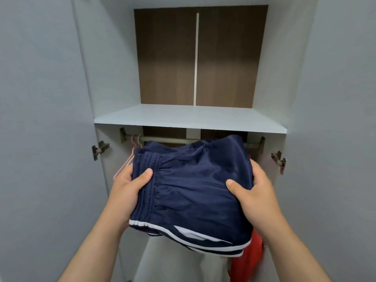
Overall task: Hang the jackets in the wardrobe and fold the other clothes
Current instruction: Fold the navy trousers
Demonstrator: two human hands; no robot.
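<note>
Navy folded shorts (195, 186), which both hands (left hand (127, 190), right hand (256, 192)) are gripping at mid-frame, should be going level onto the shelf (189, 117) above.

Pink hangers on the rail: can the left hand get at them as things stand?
Probably not yet. The left hand grips the folded navy garment, whose corner partly covers the pink hangers. They hang close behind it, so freeing that hand should do.

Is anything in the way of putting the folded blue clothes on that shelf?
Nothing visible is. The left hand and right hand hold the folded blue clothes just below the shelf, and no item shows on it.
</note>
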